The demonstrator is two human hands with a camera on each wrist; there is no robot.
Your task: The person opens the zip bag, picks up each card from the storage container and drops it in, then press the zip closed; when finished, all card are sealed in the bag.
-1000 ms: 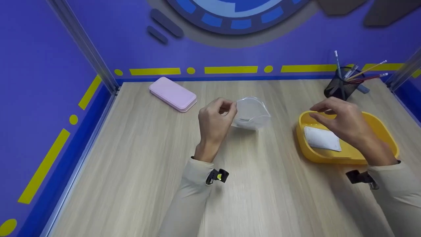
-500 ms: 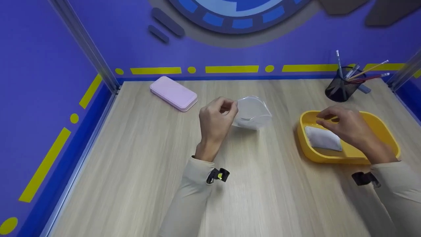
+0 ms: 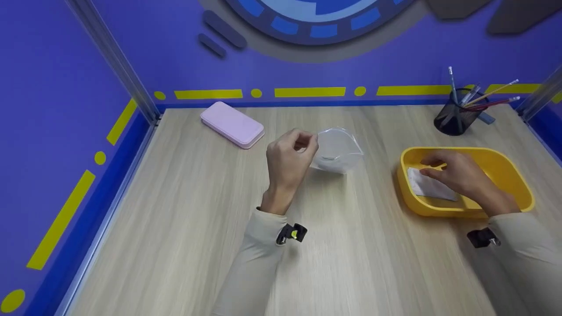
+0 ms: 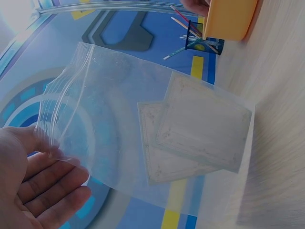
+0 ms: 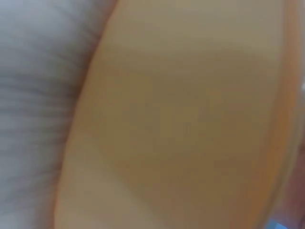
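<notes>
My left hand [image 3: 290, 160] pinches the top edge of a clear zip-seal plastic bag [image 3: 338, 151], which stands upright above the table. Through the bag in the left wrist view show two pale square packets [image 4: 205, 121] with patterned borders, overlapping near its bottom. My right hand [image 3: 461, 173] reaches down into a yellow tray [image 3: 408, 199], thumb and fingers curved and a little apart. Under its fingertips lies a flat white packet [image 3: 428, 186], overlapped by the hand in the head view. The tray's wall [image 5: 171, 114] fills most of the right wrist view.
A pink case [image 3: 232, 125] lies at the back left of the wooden table [image 3: 189, 219]. Behind the tray stands a black mesh cup [image 3: 454, 116] of pencils, with a blue-grey block [image 3: 486, 117] beside it. Purple walls close off the back and left.
My right hand has come down from above the tray to the white packet inside it. The left hand holds the bag in the same spot.
</notes>
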